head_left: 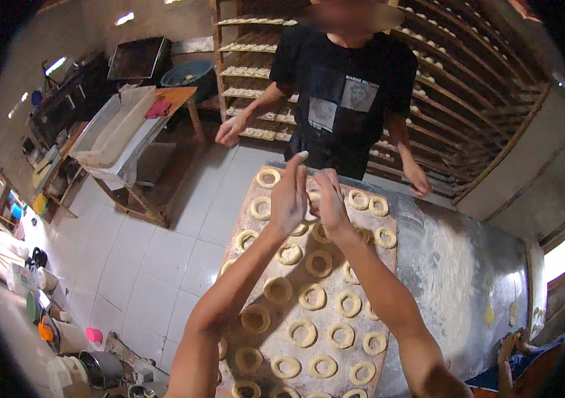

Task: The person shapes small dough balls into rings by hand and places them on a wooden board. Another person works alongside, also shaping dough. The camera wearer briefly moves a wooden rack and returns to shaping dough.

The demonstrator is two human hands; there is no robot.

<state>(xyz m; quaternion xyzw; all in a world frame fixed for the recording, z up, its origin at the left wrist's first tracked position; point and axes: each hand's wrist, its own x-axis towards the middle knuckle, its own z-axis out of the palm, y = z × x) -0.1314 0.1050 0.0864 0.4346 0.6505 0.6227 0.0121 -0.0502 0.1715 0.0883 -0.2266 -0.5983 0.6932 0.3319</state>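
Both forearms rise from the lower edge and converge over the far end of a long wooden board dusted with flour and covered in raw dough rings. Up there the left hand and right hand meet almost palm to palm, fingers extended and loosely curved rather than clenched. A pale bit of dough shows between them and seems pressed between the palms, though how firmly either hand grips it cannot be told. Directly beneath the hands lie the nearest dough rings, so the board's surface is straight below, not off to one side. Its long axis runs away from the person, from the near edge toward a person in a black shirt standing at the far end. Each hand is about equally near the piece; the left sits a touch higher and farther out. Rows nearer the body are filled. To the right of the board spreads a floured metal tabletop, and behind the standing person wooden racks hold more rings.
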